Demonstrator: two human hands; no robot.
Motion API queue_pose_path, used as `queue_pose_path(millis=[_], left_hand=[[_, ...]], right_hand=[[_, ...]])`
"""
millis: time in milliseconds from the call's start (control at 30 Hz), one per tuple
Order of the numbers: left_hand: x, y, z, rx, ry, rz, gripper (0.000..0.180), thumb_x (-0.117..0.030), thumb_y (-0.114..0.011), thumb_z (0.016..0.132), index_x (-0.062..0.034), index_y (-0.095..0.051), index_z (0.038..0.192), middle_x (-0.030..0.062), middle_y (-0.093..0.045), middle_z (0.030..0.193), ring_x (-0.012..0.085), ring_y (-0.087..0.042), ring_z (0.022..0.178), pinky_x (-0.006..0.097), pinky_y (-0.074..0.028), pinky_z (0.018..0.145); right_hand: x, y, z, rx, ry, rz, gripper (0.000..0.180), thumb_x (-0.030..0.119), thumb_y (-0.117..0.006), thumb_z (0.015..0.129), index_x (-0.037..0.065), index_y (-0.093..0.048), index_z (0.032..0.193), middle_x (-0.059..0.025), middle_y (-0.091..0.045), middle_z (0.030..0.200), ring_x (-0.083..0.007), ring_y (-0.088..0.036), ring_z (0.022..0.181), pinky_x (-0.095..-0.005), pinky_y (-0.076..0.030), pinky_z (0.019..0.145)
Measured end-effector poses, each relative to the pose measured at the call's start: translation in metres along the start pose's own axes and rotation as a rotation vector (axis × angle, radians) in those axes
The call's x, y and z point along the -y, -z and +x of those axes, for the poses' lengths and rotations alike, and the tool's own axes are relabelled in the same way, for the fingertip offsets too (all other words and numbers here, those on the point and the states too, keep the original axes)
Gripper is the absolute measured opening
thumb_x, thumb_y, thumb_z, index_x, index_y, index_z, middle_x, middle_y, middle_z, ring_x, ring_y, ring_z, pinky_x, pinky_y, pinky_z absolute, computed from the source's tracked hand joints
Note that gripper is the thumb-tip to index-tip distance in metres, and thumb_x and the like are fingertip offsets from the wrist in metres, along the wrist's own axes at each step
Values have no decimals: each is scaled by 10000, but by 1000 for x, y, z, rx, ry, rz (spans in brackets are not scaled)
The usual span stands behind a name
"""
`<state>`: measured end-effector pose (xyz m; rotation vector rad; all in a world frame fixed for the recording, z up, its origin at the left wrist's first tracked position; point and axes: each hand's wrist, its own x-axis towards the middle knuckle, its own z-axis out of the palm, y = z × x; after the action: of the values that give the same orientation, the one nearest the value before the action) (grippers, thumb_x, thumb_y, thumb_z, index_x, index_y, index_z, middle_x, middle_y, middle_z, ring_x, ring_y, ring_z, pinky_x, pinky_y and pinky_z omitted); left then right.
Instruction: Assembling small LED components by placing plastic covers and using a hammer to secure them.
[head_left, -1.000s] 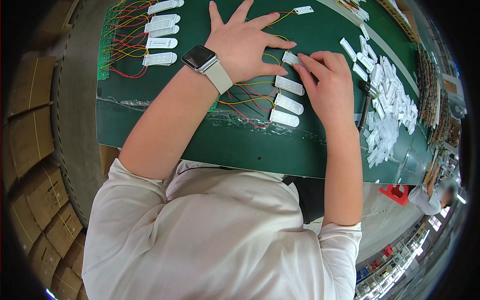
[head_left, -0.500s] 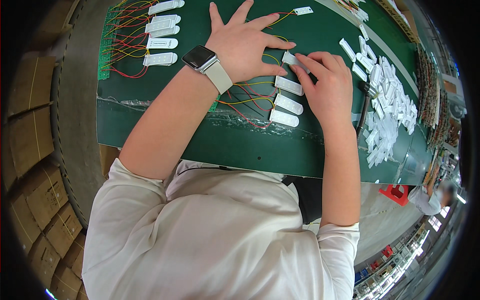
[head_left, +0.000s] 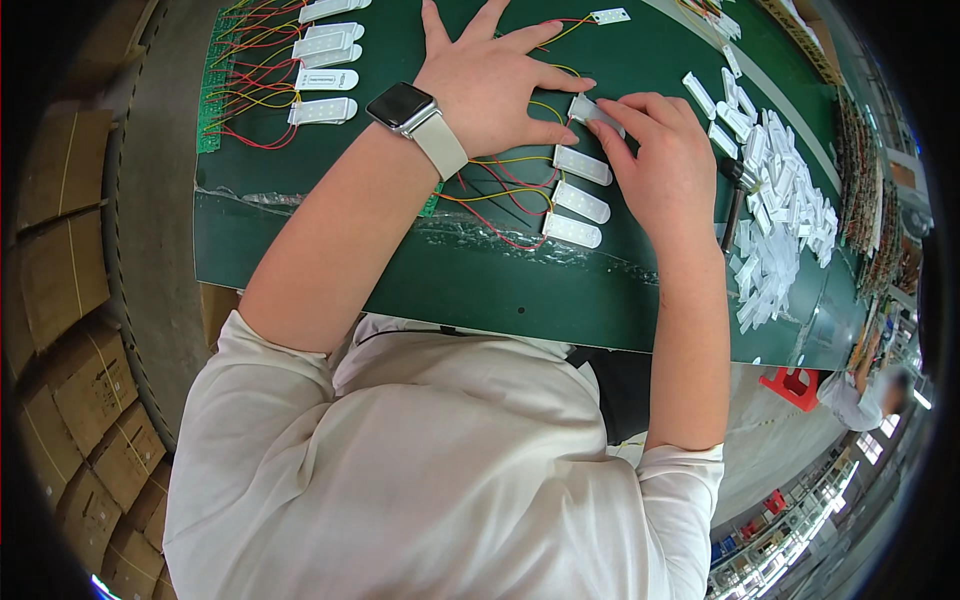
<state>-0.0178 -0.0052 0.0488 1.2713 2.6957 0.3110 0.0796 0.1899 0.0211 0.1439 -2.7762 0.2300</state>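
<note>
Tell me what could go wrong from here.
The left hand lies spread over some wires; sliding it might tug them. The small white piece pinched by the right hand could slip. The right forearm lies near the black tool; a sideways swing might knock it into the white pile.

I see the table [head_left: 450, 290] brightly, evenly lit, glare flecking its film [head_left: 480, 238]. The fisheye bends the boxes [head_left: 70, 260] near a black rim; blur hides the far person's head [head_left: 893, 390].
</note>
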Motion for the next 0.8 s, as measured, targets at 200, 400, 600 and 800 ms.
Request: queue_pose_path(millis=[200, 400, 600, 800], left_hand=[[-2, 5, -3, 24, 5, -9, 572, -650, -661, 891, -406, -640, 1408, 78, -349, 1673, 463, -189, 1554, 828, -88, 1148], [-1, 0, -1, 1, 10, 7, 569, -652, -662, 889, -409, -643, 1404, 77, -350, 1672, 463, -185, 1555, 828, -76, 1150], [-2, 4, -3, 24, 3, -22, 571, -659, -663, 885, -411, -648, 1399, 78, -351, 1672, 462, -180, 1556, 829, -74, 1149], [4, -9, 1, -6, 7, 7, 578, -661, -663, 884, -403, -649, 1401, 77, -345, 1675, 466, -175, 1556, 835, -74, 1144]], right_hand=[[0, 0, -1, 23, -12, 35, 157, 234, -790, 858, 139, -812, 981, 16, -702, 942, -213, -650, 904, -366, -547, 792], [1, 0, -4, 47, -62, 65, 177, 236, -782, 868, 139, -810, 1014, 5, -703, 977, -224, -663, 909, -369, -553, 795], [5, -2, -5, 4, -67, 34, 194, 241, -787, 861, 130, -809, 1019, 4, -701, 987, -221, -665, 909, -366, -554, 798], [8, -2, -5, 4, -89, 32, 198, 243, -790, 860, 131, -809, 1022, 8, -701, 987, -216, -663, 909, -361, -553, 788]])
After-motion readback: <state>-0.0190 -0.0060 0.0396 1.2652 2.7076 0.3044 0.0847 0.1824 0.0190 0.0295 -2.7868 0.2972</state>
